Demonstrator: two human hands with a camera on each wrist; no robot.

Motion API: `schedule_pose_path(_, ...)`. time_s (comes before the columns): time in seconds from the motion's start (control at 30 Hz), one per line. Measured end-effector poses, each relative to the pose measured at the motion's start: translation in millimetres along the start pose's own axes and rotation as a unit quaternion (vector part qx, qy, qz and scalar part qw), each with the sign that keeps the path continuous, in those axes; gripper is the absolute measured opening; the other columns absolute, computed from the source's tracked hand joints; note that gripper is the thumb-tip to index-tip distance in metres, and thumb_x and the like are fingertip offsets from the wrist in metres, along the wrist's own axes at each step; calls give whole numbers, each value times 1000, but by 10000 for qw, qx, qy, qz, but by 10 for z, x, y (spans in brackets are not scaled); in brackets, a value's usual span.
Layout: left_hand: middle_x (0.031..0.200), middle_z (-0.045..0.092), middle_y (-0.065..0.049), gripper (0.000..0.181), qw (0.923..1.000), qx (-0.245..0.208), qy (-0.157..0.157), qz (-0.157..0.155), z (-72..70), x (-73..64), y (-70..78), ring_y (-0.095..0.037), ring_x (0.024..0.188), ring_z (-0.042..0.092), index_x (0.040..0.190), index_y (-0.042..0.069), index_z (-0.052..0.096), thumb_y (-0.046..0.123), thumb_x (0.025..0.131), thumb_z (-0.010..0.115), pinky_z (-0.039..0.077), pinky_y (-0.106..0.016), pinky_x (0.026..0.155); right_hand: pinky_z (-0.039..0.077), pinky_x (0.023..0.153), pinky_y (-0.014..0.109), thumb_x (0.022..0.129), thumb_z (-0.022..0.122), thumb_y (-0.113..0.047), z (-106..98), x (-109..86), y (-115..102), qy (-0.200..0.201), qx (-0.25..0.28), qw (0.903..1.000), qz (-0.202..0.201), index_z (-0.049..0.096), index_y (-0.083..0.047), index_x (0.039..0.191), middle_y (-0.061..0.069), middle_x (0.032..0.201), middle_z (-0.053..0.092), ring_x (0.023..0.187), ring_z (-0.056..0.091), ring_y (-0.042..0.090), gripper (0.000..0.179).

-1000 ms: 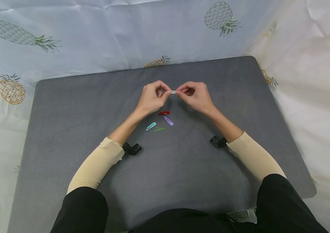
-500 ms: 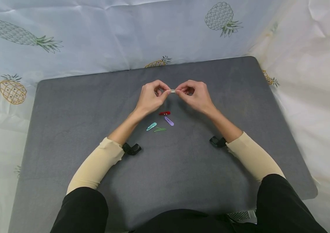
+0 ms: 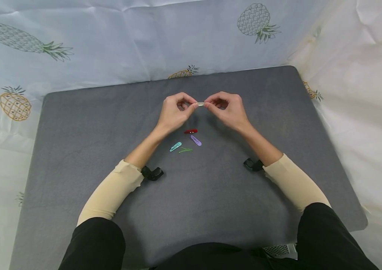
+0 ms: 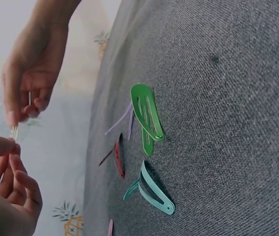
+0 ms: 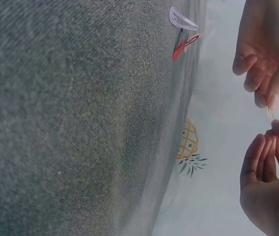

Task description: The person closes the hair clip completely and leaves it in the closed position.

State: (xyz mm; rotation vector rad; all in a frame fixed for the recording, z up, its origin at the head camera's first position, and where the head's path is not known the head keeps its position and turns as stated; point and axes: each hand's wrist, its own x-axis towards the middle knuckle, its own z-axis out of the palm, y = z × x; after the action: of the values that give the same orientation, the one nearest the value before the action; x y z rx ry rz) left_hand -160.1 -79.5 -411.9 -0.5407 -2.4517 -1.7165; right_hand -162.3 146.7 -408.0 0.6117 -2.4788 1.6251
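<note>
Between my two hands is a small cream-coloured snap hair clip (image 3: pixel 201 104), held above the table. My left hand (image 3: pixel 174 112) pinches one end between thumb and forefinger. The other end is pinched by my right hand (image 3: pixel 229 110) in the same way. Only the clip's middle shows; fingertips cover both ends. Nearer my body lie a red hair clip (image 3: pixel 191 131), a purple one (image 3: pixel 196 140), a teal one (image 3: pixel 175 146) and a green one (image 3: pixel 186 150). In the left wrist view the teal clip (image 4: pixel 155 191) and the green clip (image 4: pixel 147 115) have their halves spread apart.
A grey cloth-covered table (image 3: pixel 224 195) lies under both arms. White pineapple-print curtains (image 3: pixel 143 41) hang along its back and sides. A pink strip (image 4: pixel 111 227) shows at the bottom edge of the left wrist view.
Both hands have shifted very slightly towards the back of the table with the cream hair clip. Its middle now looks a little bowed. The clips on the table stay put.
</note>
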Motion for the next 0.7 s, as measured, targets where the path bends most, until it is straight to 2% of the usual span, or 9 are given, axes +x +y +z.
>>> schedule_pose_path(0.13, 88, 77, -14, 8, 9998, -186, 34, -55, -7, -3, 0, -12, 69, 60, 101, 2, 80, 10, 99, 78, 42, -24, 64, 53, 74, 17, 98, 82, -13, -6, -8, -9, 30, 79, 10000, -16, 82, -2, 105, 16, 97, 79, 79, 67, 4, 13)
schedule_pose_path(0.33, 87, 76, -13, 8, 9994, -326, 90, -61, -18, -8, 20, -22, 68, 60, 101, 1, 80, 8, 98, 78, 40, -23, 61, 55, 76, 16, 98, 82, -11, 4, -16, -40, 66, 207, 9998, -48, 82, -2, 107, 17, 97, 78, 80, 68, 3, 13)
schedule_pose_path(0.57, 89, 77, -13, 9, 9980, -592, 148, -173, -27, -7, 1, -10, 66, 60, 102, -1, 79, 6, 98, 78, 44, -22, 62, 54, 74, 16, 97, 82, -8, 17, -23, -46, 110, 381, 9992, -66, 81, 2, 107, 19, 98, 78, 78, 67, 3, 14)
schedule_pose_path(0.7, 89, 78, -11, 9, 9977, -643, 92, -211, -25, -4, -7, -7, 68, 63, 102, -2, 79, 6, 99, 78, 47, -22, 65, 54, 73, 16, 97, 82, -8, 24, -20, -32, 173, 387, 9991, -72, 81, 2, 107, 20, 98, 78, 77, 67, 3, 14)
